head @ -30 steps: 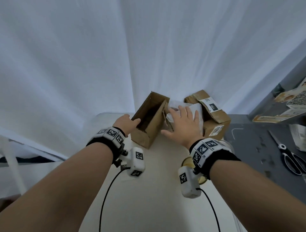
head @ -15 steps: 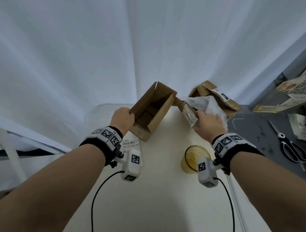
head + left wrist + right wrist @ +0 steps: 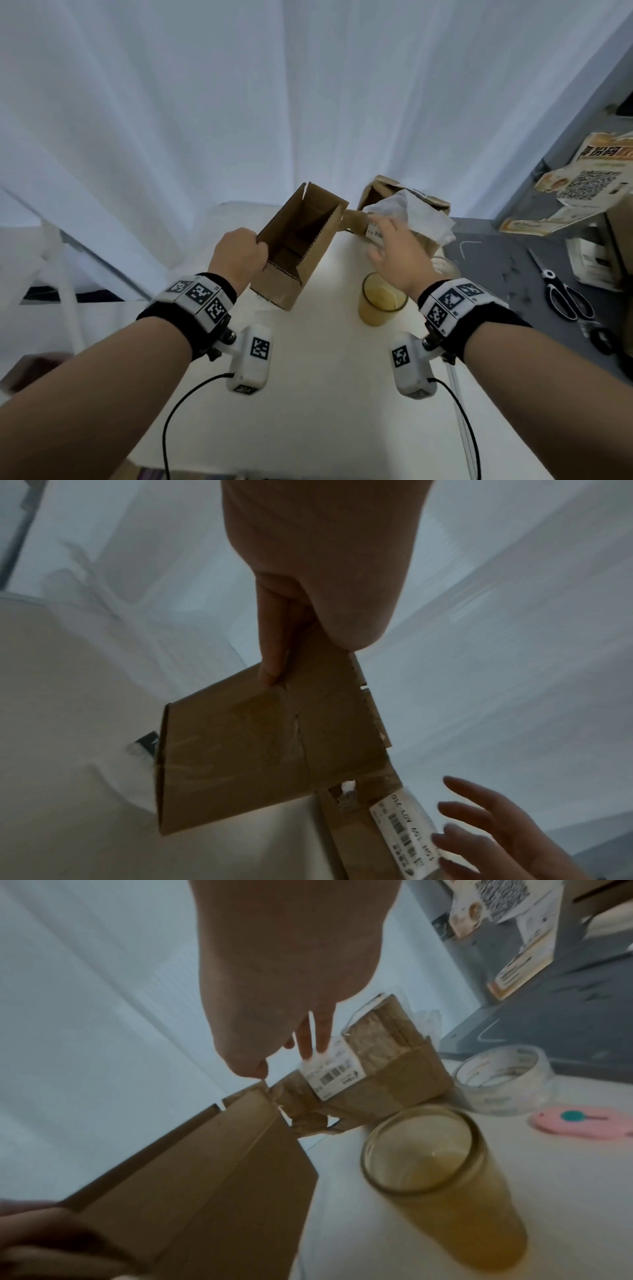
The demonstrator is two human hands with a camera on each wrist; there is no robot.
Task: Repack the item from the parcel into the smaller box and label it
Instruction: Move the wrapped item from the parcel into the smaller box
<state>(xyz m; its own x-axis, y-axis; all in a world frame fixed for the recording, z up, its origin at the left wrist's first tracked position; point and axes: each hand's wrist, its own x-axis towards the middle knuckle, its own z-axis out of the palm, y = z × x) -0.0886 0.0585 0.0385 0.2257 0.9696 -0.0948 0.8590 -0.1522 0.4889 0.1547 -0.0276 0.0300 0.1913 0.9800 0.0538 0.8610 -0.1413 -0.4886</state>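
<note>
Small box (image 3: 301,240) lifted higher, pinched by left hand (image 3: 239,253), right hand (image 3: 397,253) released beside parcel (image 3: 404,219)

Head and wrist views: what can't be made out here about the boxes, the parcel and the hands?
- Small box: floor shadowed in the head view; contents unreadable.
- Parcel: white wrapping covers its opening; inside hidden.
- Parcel label: blurred, too small to read.
- Left hand: its grip on the box wall is partly hidden by the cardboard.
- Right hand: contact with the parcel unclear.

Head view looks down on table (image 3: 308,394); wrist views close, sharing smaller box (image 3: 267,750).
</note>
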